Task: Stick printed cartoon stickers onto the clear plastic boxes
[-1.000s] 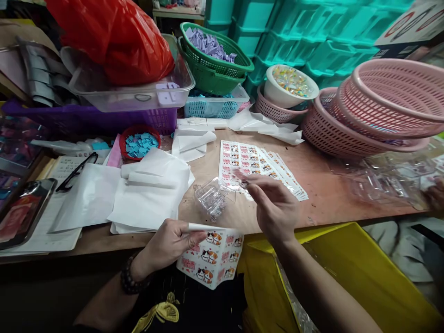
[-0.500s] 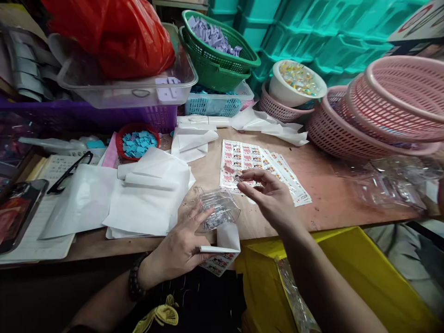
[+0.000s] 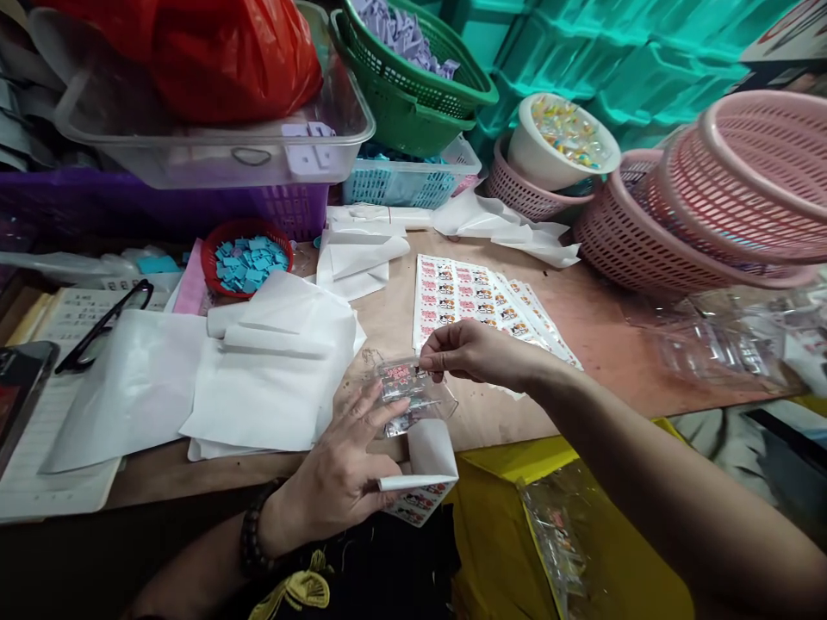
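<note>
My left hand [image 3: 339, 465] grips a curled sticker sheet [image 3: 423, 504] low at the table's front edge. Its outstretched fingers rest on a clear plastic box [image 3: 439, 400] lying on the table. My right hand [image 3: 469, 353] pinches the corner of a clear sticker with pink lettering [image 3: 401, 376], held at the top of the box. Whether the sticker lies fully against the plastic I cannot tell. Just behind my right hand is a fanned stack of sticker sheets [image 3: 456, 288] printed with cats and pink lettering.
White backing papers [image 3: 271, 379] lie left of the box. A red basket of blue pieces [image 3: 249, 263] stands behind them. Pink baskets [image 3: 691, 215] and clear plastic boxes [image 3: 717, 349] are at right. A yellow bin [image 3: 497, 534] sits below the table edge.
My right hand has moved left and down from above the sticker sheets, bringing the pink-lettered sticker onto the box. My left hand keeps its hold. The view has shifted slightly.
</note>
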`<state>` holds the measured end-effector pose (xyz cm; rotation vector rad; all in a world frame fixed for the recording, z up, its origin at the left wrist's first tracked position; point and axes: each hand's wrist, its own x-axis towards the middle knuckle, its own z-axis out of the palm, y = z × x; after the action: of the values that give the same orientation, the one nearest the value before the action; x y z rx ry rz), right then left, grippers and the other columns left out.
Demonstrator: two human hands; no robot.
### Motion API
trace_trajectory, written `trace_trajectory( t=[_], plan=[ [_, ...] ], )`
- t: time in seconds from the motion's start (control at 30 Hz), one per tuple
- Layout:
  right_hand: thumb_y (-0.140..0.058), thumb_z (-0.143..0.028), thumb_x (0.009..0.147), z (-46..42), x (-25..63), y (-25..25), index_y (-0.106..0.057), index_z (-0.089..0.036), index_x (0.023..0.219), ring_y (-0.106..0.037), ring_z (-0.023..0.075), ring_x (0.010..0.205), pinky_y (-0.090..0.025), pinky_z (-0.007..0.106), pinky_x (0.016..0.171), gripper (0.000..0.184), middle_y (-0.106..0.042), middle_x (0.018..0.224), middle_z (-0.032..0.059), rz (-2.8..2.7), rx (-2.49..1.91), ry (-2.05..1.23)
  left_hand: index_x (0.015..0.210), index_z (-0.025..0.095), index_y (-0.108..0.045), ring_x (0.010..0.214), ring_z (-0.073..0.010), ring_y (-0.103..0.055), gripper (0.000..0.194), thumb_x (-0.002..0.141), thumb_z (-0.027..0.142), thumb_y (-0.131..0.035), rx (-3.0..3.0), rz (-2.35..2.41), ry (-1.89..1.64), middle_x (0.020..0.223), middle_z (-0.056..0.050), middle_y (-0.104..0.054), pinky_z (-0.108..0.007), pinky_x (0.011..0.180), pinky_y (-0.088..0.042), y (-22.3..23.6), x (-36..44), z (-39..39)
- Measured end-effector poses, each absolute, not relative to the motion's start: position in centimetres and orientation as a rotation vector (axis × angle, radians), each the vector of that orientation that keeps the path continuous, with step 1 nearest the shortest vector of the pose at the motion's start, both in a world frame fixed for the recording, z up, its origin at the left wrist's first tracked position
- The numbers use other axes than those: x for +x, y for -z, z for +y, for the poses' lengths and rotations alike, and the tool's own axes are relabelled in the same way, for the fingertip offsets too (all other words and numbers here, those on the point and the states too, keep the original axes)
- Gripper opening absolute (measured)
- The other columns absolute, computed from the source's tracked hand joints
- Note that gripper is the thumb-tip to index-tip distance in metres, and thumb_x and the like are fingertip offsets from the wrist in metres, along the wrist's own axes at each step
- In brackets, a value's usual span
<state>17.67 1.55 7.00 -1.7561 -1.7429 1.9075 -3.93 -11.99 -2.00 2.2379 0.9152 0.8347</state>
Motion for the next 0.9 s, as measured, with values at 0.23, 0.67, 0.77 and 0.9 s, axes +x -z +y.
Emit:
trace_trajectory(
  t=[0.23,0.67,0.77,0.9],
  plan=[
    [-0.078,-0.035,0.067,1.90,17.40,-7.38,-0.062,-0.016,0.065,-0.031,0.0040,0.044,-0.017,0.023,0.042,0.025,-0.059,0.054,-0.0032,-1.695,-1.850,-1.941,0.086,0.021,-0.075,0.153,-0.0367,-0.018,0.009,0.088,0.021,-0.066,2.207,0.862,-0.885,0.160,-0.009,-0.037,-0.056,0.121,-0.026,2.19,-3.89,-12.05],
    [-0.080,-0.033,0.069,1.73,17.30,-7.26,-0.063,-0.016,0.066,-0.031,0.0038,0.042,-0.018,0.022,0.039,0.024,-0.060,0.054,-0.0035,-1.692,-1.909,-1.895,0.089,0.022,-0.076,0.153,-0.0362,-0.019,0.007,0.088,0.025,-0.070,2.179,0.869,-0.905,0.164,-0.005,-0.030,-0.055,0.121,-0.030,2.42,-3.72,-12.28],
    [-0.080,-0.033,0.070,1.71,17.27,-7.26,-0.063,-0.016,0.066,-0.032,0.0039,0.042,-0.018,0.022,0.039,0.024,-0.060,0.054,-0.0034,-1.698,-1.925,-1.890,0.088,0.022,-0.077,0.153,-0.0360,-0.020,0.006,0.087,0.024,-0.071,2.179,0.875,-0.908,0.165,-0.004,-0.028,-0.054,0.121,-0.030,2.34,-3.73,-12.28],
    [-0.081,-0.037,0.068,1.72,17.17,-7.20,-0.064,-0.016,0.066,-0.032,0.0041,0.043,-0.018,0.022,0.040,0.027,-0.060,0.055,-0.0033,-1.720,-1.954,-1.869,0.093,0.024,-0.078,0.153,-0.0361,-0.018,0.010,0.088,0.025,-0.069,2.188,0.873,-0.893,0.169,0.000,-0.010,-0.052,0.120,-0.031,2.01,-3.75,-12.19]
  ],
)
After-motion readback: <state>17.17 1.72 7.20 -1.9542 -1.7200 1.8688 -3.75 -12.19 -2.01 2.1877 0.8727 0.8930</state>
